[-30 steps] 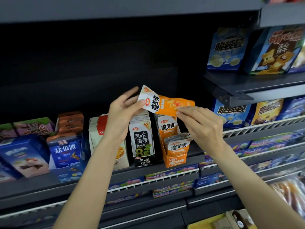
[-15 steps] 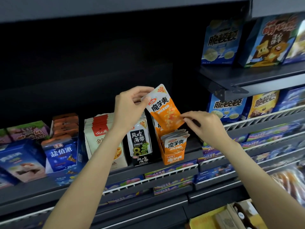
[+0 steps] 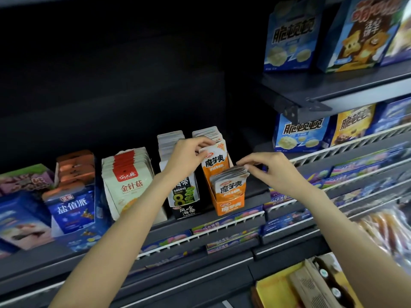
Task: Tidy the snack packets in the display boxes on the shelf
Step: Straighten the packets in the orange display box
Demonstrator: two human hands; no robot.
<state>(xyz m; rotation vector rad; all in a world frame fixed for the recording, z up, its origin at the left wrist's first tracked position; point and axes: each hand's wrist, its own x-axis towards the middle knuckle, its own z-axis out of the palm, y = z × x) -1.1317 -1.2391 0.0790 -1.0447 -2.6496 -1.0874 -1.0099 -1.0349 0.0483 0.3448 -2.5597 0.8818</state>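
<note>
Orange packet (image 3: 215, 160) btwn both hands.

Left hand (image 3: 186, 157) covers the top of the black seaweed box (image 3: 184, 197), so only the lower print reads. Its fingertips hide the upper left corner of the orange packet (image 3: 215, 160); packet's bottom is sunk behind the front stack in the orange display box (image 3: 229, 196). Right hand (image 3: 272, 172) fingertip contact w/ that stack: can't tell if pinching or just touching. Far-left purple and blue packs (image 3: 20, 205) blurred, cut by the left edge. Right-edge goods (image 3: 387, 225) smeared, unreadable. Yellow carton (image 3: 295, 287) bottom right cut off by the edge. Both forearms run out the bottom.
</note>
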